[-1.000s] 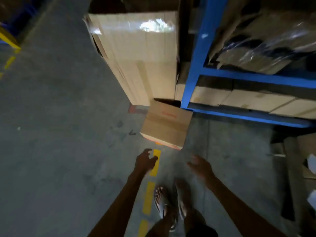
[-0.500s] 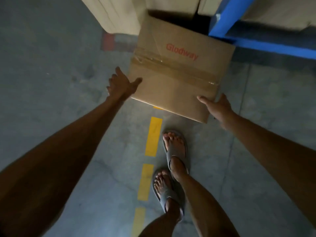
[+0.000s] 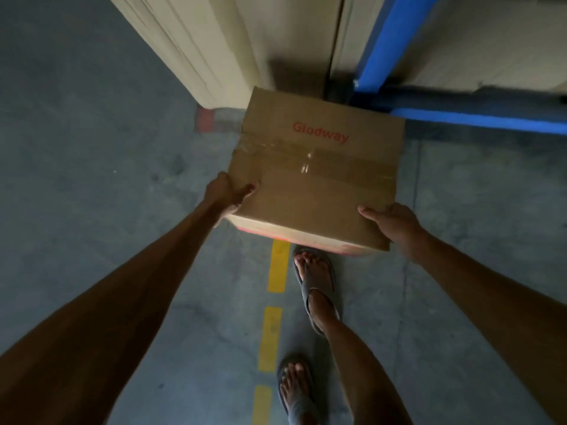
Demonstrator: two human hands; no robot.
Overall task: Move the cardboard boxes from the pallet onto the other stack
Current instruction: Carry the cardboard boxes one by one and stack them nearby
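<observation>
1. Concrete floor (image 3: 92, 179) lies open on the left, leaving room to swing that way.
2. Left hand (image 3: 227, 194) clasps the near-left corner of the cardboard box (image 3: 316, 185), thumb on top.
3. That box sits low, its far edge close to the pale cartons (image 3: 214, 41). It is probably just gripped and not yet stacked.
4. Right hand (image 3: 395, 222) clasps the near-right corner, thumb on top; the blue rack (image 3: 383, 50) hems in that side.

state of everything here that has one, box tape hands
box: closed, taped shut, held at both near corners
tape: stuck along the top seam, wrinkled
left hand: grips the box's near left corner
right hand: grips the box's near right corner
</observation>
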